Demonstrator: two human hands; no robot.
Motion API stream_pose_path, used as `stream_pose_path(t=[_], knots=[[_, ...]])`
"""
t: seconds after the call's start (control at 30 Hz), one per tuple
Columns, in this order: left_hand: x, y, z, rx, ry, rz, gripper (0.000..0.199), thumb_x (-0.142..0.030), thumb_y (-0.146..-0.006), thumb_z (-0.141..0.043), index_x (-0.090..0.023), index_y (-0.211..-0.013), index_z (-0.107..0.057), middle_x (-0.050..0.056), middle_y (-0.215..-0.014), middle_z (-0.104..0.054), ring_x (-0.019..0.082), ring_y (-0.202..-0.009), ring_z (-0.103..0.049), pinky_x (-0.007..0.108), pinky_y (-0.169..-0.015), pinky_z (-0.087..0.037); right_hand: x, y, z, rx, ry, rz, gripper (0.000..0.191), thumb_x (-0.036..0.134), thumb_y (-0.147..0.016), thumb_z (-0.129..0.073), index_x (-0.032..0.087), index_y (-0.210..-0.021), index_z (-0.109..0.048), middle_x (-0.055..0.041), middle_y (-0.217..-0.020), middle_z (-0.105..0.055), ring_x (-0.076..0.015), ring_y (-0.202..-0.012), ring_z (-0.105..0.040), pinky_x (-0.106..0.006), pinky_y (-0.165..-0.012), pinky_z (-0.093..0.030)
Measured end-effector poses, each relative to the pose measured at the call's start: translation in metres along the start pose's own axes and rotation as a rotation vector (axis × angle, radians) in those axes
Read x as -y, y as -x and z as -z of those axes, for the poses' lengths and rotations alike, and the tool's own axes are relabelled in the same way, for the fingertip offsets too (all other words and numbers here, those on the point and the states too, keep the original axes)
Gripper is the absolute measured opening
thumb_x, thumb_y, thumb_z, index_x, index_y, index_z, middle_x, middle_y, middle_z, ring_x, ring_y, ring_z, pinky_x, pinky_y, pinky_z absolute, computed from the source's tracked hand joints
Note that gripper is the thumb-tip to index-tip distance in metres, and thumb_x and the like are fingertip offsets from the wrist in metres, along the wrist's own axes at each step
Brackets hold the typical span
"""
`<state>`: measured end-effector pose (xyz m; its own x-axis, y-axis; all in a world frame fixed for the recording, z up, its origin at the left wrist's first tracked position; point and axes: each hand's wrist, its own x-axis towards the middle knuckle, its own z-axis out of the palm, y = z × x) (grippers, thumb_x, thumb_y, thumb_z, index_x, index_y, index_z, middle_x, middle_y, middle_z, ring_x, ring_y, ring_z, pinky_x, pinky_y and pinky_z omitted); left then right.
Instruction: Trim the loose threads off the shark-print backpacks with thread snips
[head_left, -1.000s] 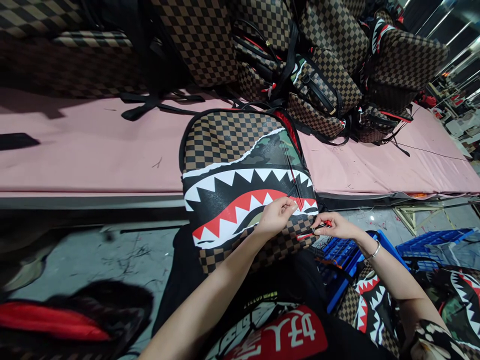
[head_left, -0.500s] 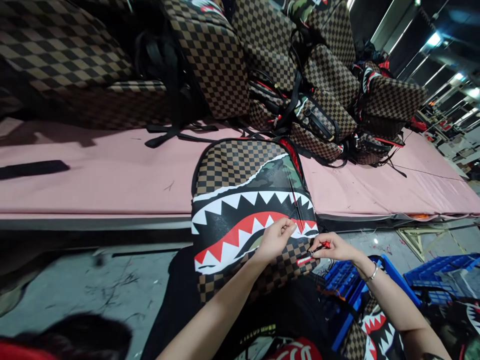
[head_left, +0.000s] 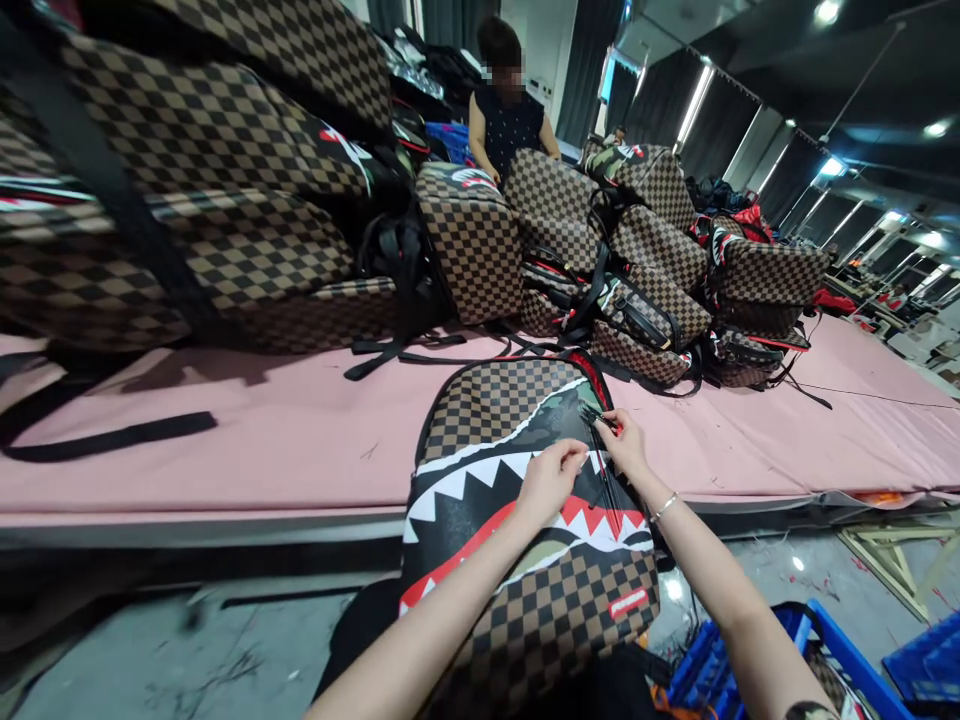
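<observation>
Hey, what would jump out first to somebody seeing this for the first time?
Probably the backpack at the centre, with its jagged shark-mouth print and the left hand and right hand at its front. Next, the piled checkered bags beyond it, along the pink tabletop.

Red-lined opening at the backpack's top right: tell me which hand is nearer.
Right. The right hand is just below the red-lined opening; the left hand is farther down and to the left, over the printed teeth.

Pink-topped table, grey floor (thread-strewn), dark curtains, ceiling lights
</observation>
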<state>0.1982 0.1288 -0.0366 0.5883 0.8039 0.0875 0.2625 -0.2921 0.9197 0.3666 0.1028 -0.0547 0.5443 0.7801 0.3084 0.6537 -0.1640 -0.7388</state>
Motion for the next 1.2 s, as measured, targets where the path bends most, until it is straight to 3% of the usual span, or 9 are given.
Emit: stream_pose_path(t=[0.07, 0.2, 0.33, 0.47, 0.8, 0.97, 1.1, 1.17, 1.2], knots=[[0.004, -0.03, 0.005, -0.047, -0.114, 0.014, 0.022, -0.023, -0.08, -0.042, -0.019, -0.087, -0.062, 0.001, -0.071, -0.066, 0.015, -0.069, -0.062, 0.025, -0.067, -0.046, 0.004, -0.009, -0.008, -0.02, 0.074, 0.015, 0.021, 0.036, -0.076, -0.054, 0.02, -0.088, -0.061, -0.0024, -0.081, -0.065, -0.0162, -0.068, -0.056, -0.026, -0.064, -0.041], [0.012, -0.083, 0.007, -0.156, -0.238, 0.04, 0.026, -0.018, -0.079, -0.044, -0.016, -0.099, -0.061, 0.006, -0.087, -0.067, 0.018, -0.081, -0.062, 0.027, -0.075, -0.044, 0.006, -0.016, -0.015, -0.036, 0.194, 0.043, 0.015, 0.031, -0.077, -0.053, 0.022, -0.085, -0.062, -0.0014, -0.077, -0.065, -0.0168, -0.066, -0.057, -0.025, -0.06, -0.039], [0.017, -0.114, 0.002, -0.173, -0.347, 0.061, 0.02, -0.022, -0.076, -0.053, -0.02, -0.091, -0.065, 0.006, -0.09, -0.067, 0.02, -0.088, -0.06, 0.028, -0.075, -0.042, 0.004, -0.016, -0.018, -0.033, 0.261, 0.079, 0.015, 0.029, -0.078, -0.051, 0.023, -0.087, -0.062, -0.0018, -0.08, -0.066, -0.0172, -0.069, -0.059, -0.024, -0.06, -0.039], [0.018, -0.126, -0.005, -0.168, -0.425, 0.106, 0.016, -0.027, -0.077, -0.051, -0.02, -0.078, -0.066, 0.008, -0.091, -0.064, 0.022, -0.086, -0.06, 0.029, -0.071, -0.042, 0.002, -0.017, -0.019, -0.016, 0.282, 0.102, 0.016, 0.027, -0.079, -0.051, 0.023, -0.09, -0.061, -0.0015, -0.079, -0.067, -0.0163, -0.067, -0.059, -0.023, -0.06, -0.04], [0.007, -0.125, -0.005, -0.141, -0.435, 0.104, 0.022, -0.022, -0.082, -0.042, -0.016, -0.084, -0.062, 0.012, -0.099, -0.06, 0.023, -0.092, -0.058, 0.031, -0.077, -0.042, -0.002, -0.022, -0.024, -0.033, 0.143, 0.114, 0.015, 0.03, -0.077, -0.053, 0.022, -0.084, -0.064, -0.0032, -0.082, -0.067, -0.0174, -0.072, -0.06, -0.024, -0.063, -0.042], [-0.026, -0.085, 0.001, 0.04, -0.301, 0.003, 0.022, -0.021, -0.081, -0.042, -0.017, -0.076, -0.062, 0.004, -0.075, -0.064, 0.016, -0.075, -0.06, 0.024, -0.068, -0.044, -0.005, -0.01, -0.007, -0.135, -0.072, 0.058, 0.025, 0.039, -0.079, -0.051, 0.017, -0.083, -0.061, -0.0047, -0.08, -0.066, -0.0162, -0.073, -0.06, -0.025, -0.067, -0.045], [-0.043, 0.002, 0.025, 0.296, -0.188, -0.134, 0.019, -0.026, -0.074, -0.054, -0.02, -0.058, -0.062, -0.003, -0.057, -0.059, 0.012, -0.057, -0.056, 0.02, -0.057, -0.044, -0.031, 0.034, 0.036, -0.23, -0.23, -0.07, 0.037, 0.049, -0.082, -0.045, 0.014, -0.082, -0.058, -0.0013, -0.064, -0.058, -0.0122, -0.054, -0.054, -0.022, -0.05, -0.044], [-0.042, 0.051, 0.045, 0.485, -0.054, -0.232, 0.02, -0.027, -0.076, -0.052, -0.022, -0.062, -0.066, -0.001, -0.062, -0.063, 0.014, -0.062, -0.059, 0.022, -0.06, -0.046, -0.057, 0.073, 0.059, -0.283, -0.442, -0.208, 0.039, 0.053, -0.08, -0.047, 0.016, -0.088, -0.058, 0.0034, -0.056, -0.052, -0.0092, -0.043, -0.048, -0.02, -0.041, -0.04], [-0.038, 0.074, 0.055, 0.508, -0.022, -0.231, 0.017, -0.026, -0.075, -0.052, -0.025, -0.075, -0.069, 0.001, -0.075, -0.067, 0.017, -0.073, -0.061, 0.025, -0.068, -0.048, -0.071, 0.095, 0.068, -0.314, -0.578, -0.294, 0.039, 0.054, -0.075, -0.054, 0.018, -0.087, -0.058, 0.0036, -0.058, -0.053, -0.0091, -0.043, -0.049, -0.02, -0.041, -0.041]])
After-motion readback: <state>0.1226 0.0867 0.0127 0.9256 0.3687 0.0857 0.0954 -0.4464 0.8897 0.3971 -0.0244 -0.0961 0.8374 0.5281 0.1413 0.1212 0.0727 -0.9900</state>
